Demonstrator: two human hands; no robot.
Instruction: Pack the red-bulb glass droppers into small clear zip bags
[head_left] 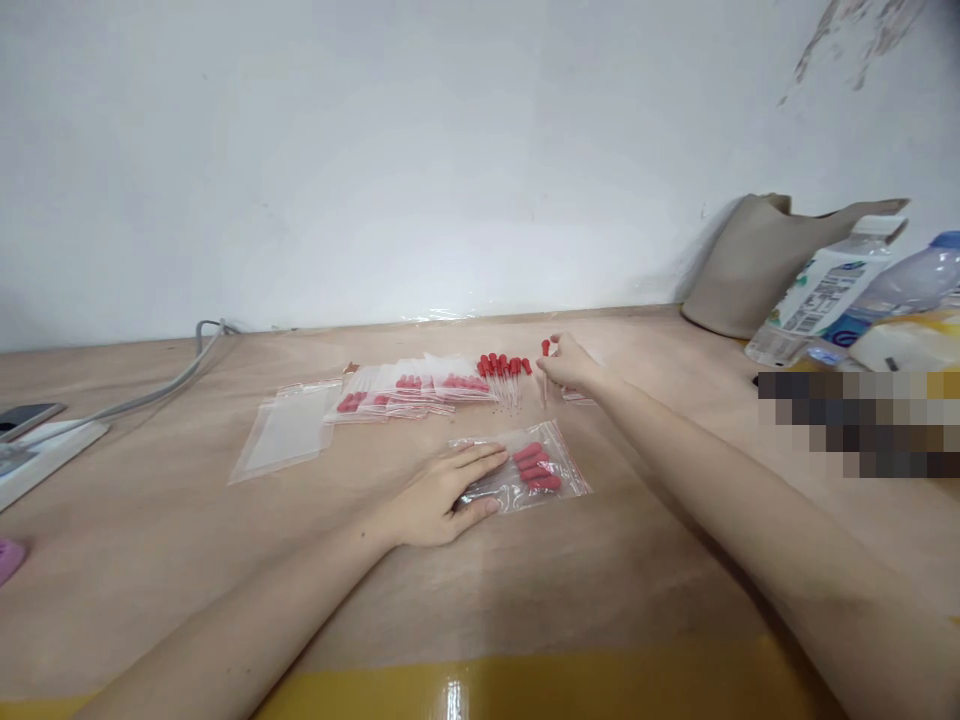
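In the middle foreground my left hand lies flat, its fingers stretched over the left part of a clear zip bag. Several red rubber bulbs show inside that bag; the left end of its contents is under my hand. Farther back, my right hand pinches a glass dropper with a red bulb, held nearly upright. Just left of it, several loose droppers lie side by side, bulbs away from me. Filled zip bags overlap in a row beside them.
Flat, see-through bags lie to the left. A grey cable runs to a white object near a phone. On the right stand a grey-brown container and a tilted labelled bottle. A white wall bounds the table's back.
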